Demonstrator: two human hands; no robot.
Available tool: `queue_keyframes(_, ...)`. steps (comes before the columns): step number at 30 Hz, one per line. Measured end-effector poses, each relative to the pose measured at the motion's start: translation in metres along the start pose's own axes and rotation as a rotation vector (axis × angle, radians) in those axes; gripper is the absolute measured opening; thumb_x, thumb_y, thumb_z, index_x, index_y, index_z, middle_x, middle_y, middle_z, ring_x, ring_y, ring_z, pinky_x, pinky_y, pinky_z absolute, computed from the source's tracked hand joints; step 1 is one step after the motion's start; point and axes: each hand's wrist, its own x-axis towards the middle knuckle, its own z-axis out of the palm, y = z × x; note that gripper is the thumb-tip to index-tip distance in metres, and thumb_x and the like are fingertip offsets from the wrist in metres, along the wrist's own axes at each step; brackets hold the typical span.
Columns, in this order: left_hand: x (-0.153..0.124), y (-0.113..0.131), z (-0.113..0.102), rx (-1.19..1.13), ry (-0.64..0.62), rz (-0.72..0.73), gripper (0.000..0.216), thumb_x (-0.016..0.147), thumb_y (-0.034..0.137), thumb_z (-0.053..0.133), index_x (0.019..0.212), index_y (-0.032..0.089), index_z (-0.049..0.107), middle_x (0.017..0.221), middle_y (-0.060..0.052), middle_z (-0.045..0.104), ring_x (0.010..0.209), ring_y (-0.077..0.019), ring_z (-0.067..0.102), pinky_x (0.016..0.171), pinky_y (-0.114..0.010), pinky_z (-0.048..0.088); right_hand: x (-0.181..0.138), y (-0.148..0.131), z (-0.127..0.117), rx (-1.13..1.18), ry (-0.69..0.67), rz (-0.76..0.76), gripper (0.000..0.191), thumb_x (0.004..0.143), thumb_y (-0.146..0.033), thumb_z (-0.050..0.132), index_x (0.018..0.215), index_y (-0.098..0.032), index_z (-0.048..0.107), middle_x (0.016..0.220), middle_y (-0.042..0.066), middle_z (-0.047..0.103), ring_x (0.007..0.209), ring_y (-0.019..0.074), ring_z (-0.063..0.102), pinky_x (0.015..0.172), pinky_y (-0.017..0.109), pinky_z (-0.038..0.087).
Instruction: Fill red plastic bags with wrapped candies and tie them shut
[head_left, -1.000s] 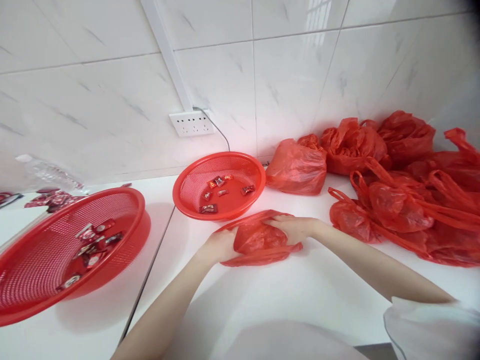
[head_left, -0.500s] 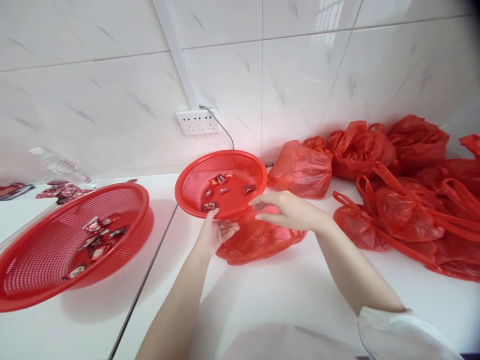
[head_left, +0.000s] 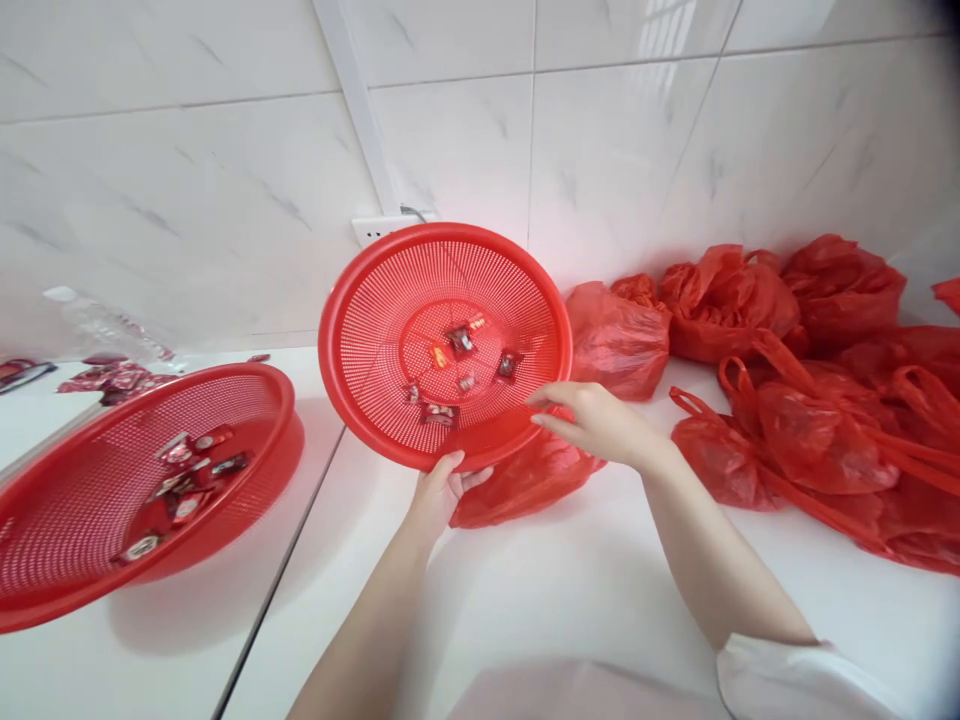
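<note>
**Red basket [head_left: 375,320], flat before, now tips toward me**

My left hand [head_left: 437,492] pinches its near rim; my right hand [head_left: 600,420], fingers parted, is beside it. A plastic bag [head_left: 517,490] lies below; wrapped sweets [head_left: 460,340] sit inside.

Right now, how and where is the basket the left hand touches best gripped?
Probably by the basket's wide rim, from the near side: it tips toward the camera, near edge lowest. The left hand has its thumb there; the right hand could take the right edge.

Red mesh basket [head_left: 442,275], red bag [head_left: 525,485], grey-veined white tiles [head_left: 450,140]
</note>
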Motion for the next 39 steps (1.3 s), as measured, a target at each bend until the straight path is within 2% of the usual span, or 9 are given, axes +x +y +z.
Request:
queue_keyframes(7,0.004,-0.011,-0.002,0.039,0.015,0.08,0.032,0.071,0.023,0.071,0.1,0.014,0.063,0.101,-0.009,0.074,0.099,-0.0305,0.068,0.08,-0.045,0.059,0.011,0.017,0.022,-0.118,0.097,-0.078,0.031,0.094,-0.031,0.049,0.122,-0.021,0.059,0.134,0.012,0.052,0.123,0.0237,0.052,0.104,0.044,0.042)
queue_keyframes(11,-0.001,-0.013,-0.001,0.086,-0.017,0.095,0.044,0.07,0.026,0.072,0.112,0.015,0.06,0.111,-0.011,0.071,0.103,-0.0322,0.067,0.081,-0.046,0.06,0.016,0.022,0.041,-0.242,0.006,-0.081,0.061,0.088,-0.052,0.055,0.139,-0.02,0.044,0.149,0.015,0.037,0.136,0.0304,0.036,0.11,0.053,0.03)
queue_keyframes(13,-0.002,-0.013,-0.002,0.115,0.003,0.096,0.049,0.072,0.028,0.072,0.117,0.015,0.057,0.112,-0.011,0.07,0.101,-0.032,0.067,0.081,-0.046,0.06,0.017,0.023,0.049,-0.275,-0.068,-0.053,0.067,0.087,-0.057,0.053,0.141,-0.018,0.042,0.147,0.016,0.041,0.135,0.0322,0.038,0.11,0.054,0.027)
queue_keyframes(16,-0.003,-0.013,-0.005,0.139,0.04,0.105,0.054,0.073,0.029,0.07,0.122,0.015,0.054,0.107,-0.01,0.071,0.098,-0.032,0.069,0.079,-0.047,0.06,0.019,0.023,0.054,-0.258,-0.122,-0.058,0.061,0.089,-0.054,0.053,0.137,-0.017,0.048,0.136,0.014,0.054,0.126,0.03,0.047,0.107,0.049,0.032)
queue_keyframes(21,0.001,-0.01,-0.005,0.088,0.096,0.158,0.047,0.07,0.027,0.071,0.114,0.015,0.058,0.102,-0.009,0.072,0.098,-0.0324,0.068,0.08,-0.049,0.06,0.02,0.019,0.051,-0.202,-0.152,-0.171,0.059,0.084,-0.05,0.062,0.135,-0.022,0.051,0.13,0.012,0.058,0.118,0.0272,0.053,0.102,0.046,0.036)
queue_keyframes(25,0.004,-0.007,-0.007,0.076,0.062,0.201,0.041,0.07,0.026,0.071,0.107,0.014,0.061,0.106,-0.01,0.071,0.1,-0.0321,0.067,0.081,-0.048,0.06,0.021,0.018,0.057,-0.188,-0.139,-0.236,0.038,0.087,-0.035,0.064,0.123,-0.026,0.061,0.124,0.007,0.06,0.114,0.0224,0.055,0.1,0.04,0.039)
queue_keyframes(29,0.006,-0.007,-0.009,0.092,0.096,0.21,0.045,0.068,0.028,0.072,0.109,0.013,0.06,0.104,-0.01,0.071,0.095,-0.0319,0.069,0.077,-0.047,0.061,0.023,0.018,0.059,-0.155,-0.123,-0.231,0.019,0.09,-0.021,0.057,0.105,-0.024,0.069,0.108,0.005,0.065,0.098,0.0175,0.06,0.087,0.032,0.045)
queue_keyframes(35,0.011,-0.009,-0.012,0.067,0.165,0.251,0.05,0.064,0.029,0.075,0.11,0.016,0.06,0.098,-0.007,0.071,0.088,-0.0289,0.07,0.073,-0.047,0.062,0.019,0.023,0.041,-0.028,-0.093,-0.13,0.026,0.091,-0.012,0.048,0.106,-0.023,0.067,0.097,0.003,0.071,0.088,0.0157,0.065,0.078,0.027,0.047)
queue_keyframes(39,0.012,-0.007,-0.012,0.059,0.191,0.28,0.051,0.063,0.027,0.075,0.11,0.018,0.06,0.094,-0.004,0.07,0.087,-0.0269,0.07,0.07,-0.043,0.062,0.016,0.026,0.034,0.01,-0.069,-0.105,0.033,0.086,-0.005,0.048,0.106,-0.022,0.068,0.1,0.001,0.073,0.089,0.0153,0.067,0.083,0.027,0.047)
